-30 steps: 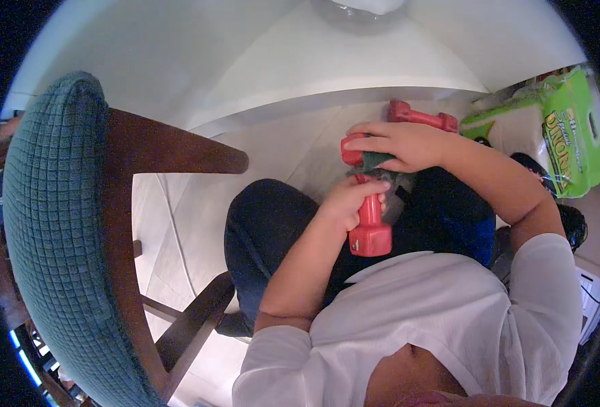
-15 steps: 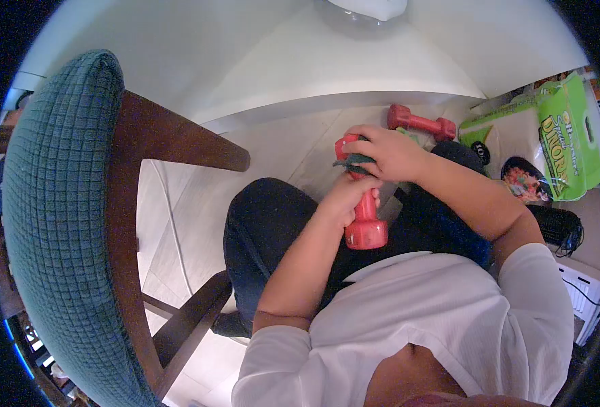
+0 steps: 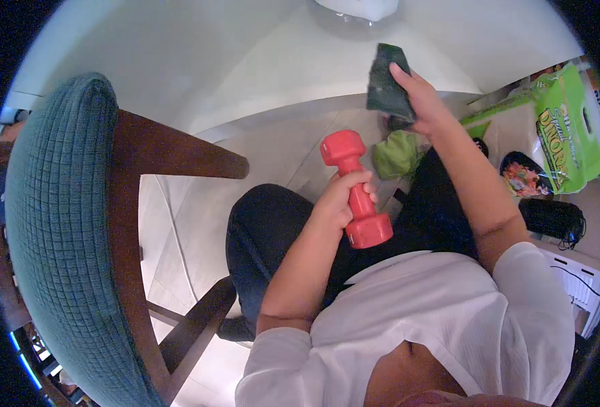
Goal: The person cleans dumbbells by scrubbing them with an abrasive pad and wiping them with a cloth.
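My left hand (image 3: 346,197) is closed round the handle of a red dumbbell (image 3: 370,229), tilted above my lap with both ends showing. Up and to the right of it, my right hand (image 3: 422,102) grips a thin dark green scouring pad (image 3: 389,83) between thumb and fingers. The pad is apart from the dumbbell. Below my right hand, a crumpled light green cloth or bag (image 3: 396,154) lies near my knee. A second red dumbbell on the floor is almost wholly hidden behind the pad and my right hand.
A chair with a green padded cover (image 3: 59,224) and dark wooden legs (image 3: 178,149) stands at the left. On the right are a green and white rice bag (image 3: 565,129) and a black object with a cord (image 3: 551,222). A white curved panel (image 3: 246,74) rises ahead; a cable (image 3: 174,230) crosses the floor.
My right hand has moved up and away from the dumbbell with the pad, which now shows flat. The dumbbell stays in my left hand. The second dumbbell has become covered from view.
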